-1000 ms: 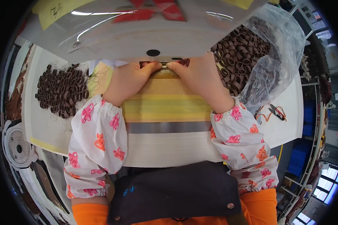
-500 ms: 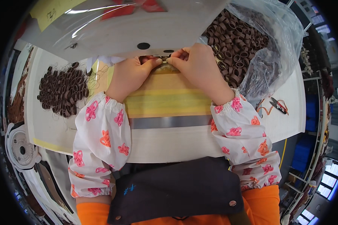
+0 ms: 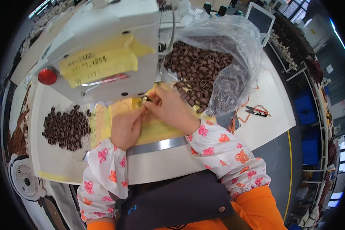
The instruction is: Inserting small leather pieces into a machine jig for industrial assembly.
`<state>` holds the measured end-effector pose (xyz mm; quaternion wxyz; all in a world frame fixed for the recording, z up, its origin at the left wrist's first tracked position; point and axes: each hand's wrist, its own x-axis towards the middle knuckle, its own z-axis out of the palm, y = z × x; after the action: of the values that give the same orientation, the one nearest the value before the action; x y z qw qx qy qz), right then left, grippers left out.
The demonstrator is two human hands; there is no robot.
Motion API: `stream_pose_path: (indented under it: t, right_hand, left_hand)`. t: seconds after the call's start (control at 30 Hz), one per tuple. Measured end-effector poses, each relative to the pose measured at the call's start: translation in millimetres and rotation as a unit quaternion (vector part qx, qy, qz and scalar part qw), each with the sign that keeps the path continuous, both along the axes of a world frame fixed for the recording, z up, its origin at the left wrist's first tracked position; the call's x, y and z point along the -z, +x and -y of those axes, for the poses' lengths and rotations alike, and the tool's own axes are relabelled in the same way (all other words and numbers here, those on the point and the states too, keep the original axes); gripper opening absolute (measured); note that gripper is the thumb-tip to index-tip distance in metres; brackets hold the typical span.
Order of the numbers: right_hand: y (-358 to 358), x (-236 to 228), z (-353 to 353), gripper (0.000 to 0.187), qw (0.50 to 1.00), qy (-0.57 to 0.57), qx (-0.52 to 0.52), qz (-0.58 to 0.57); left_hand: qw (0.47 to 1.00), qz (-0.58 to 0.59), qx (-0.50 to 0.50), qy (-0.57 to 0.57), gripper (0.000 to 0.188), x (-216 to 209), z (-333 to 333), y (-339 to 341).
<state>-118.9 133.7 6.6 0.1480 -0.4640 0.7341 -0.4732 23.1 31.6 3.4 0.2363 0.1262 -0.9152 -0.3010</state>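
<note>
Both my hands meet under the white sewing machine head (image 3: 103, 57), at a small shiny metal part (image 3: 145, 98) below it. My left hand (image 3: 125, 129) is closed, its thumb and finger pressed together toward my right hand. Bent inward, my right hand (image 3: 171, 108) pinches with its fingertips beside the metal part. What the fingertips hold is small, dark and mostly hidden. Right of the machine, many brown loops (image 3: 199, 67) fill a clear plastic bag (image 3: 234, 86). A pile of brown loops with loose thread ends (image 3: 67, 128) lies on the left of the table.
Yellow tape covers the work surface (image 3: 157, 128), with a metal strip (image 3: 157, 145) along its near side. Thread snips (image 3: 257, 111) with an orange cord lie on the right of the white table (image 3: 274, 126). A white fan (image 3: 26, 178) stands at lower left.
The view has swung, so the machine and bag sit further left and more of the room shows. My hands have come closer together, the left one lower beside the right.
</note>
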Motion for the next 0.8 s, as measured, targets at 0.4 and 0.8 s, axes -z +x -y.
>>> stream_pose_path:
  t: [0.4, 0.8]
  right_hand:
    - [51.4, -6.7, -33.1, 0.018, 0.986, 0.036, -0.144, 0.077]
    - [-11.7, -17.0, 2.8, 0.018, 0.948, 0.130, -0.136, 0.257]
  left_hand:
    - [0.983, -0.133, 0.071, 0.103, 0.011, -2.2, 7.5, -7.1]
    - [0.993, 0.030, 0.026, 0.115, 0.019, -2.5, 27.6, -5.0]
